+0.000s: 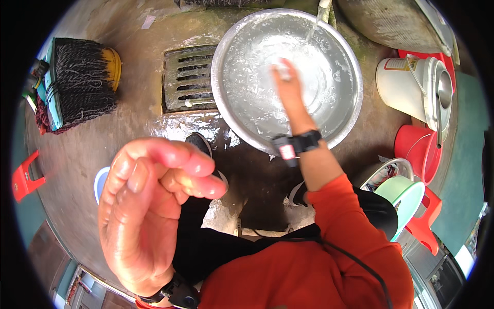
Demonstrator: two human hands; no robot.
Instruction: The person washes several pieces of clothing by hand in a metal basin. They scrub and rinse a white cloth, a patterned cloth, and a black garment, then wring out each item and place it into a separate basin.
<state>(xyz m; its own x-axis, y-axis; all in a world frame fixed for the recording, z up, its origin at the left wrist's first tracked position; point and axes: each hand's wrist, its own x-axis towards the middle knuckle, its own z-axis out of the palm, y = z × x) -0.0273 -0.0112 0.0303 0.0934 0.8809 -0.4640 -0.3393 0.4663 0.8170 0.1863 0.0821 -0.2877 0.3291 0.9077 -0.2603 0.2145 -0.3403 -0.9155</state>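
Observation:
A wide metal basin (pixel 286 148) holds clear, rippling water (pixel 254 100) with bubbles. A stream from a pipe (pixel 325 4) at the far rim runs into it. My right hand (pixel 288 83) is over or just in the water near the basin's middle and is blurred by motion. Something whitish shows by its fingers; whether it is a thing or splashing water is unclear. My left hand (pixel 148 204) is raised close to the camera, wet, palm turned inward. Its fingers are loosely curled and nothing is seen in it. Black devices are strapped on both wrists.
Left of the basin lies a slotted drain grate (pixel 191 81) in wet floor. A black-bristled broom head (pixel 81 83) stands farther left. At right are a white bucket (pixel 401 87), a red bucket (pixel 411 148), a green basin (pixel 401 193) and a red stool (pixel 426 222).

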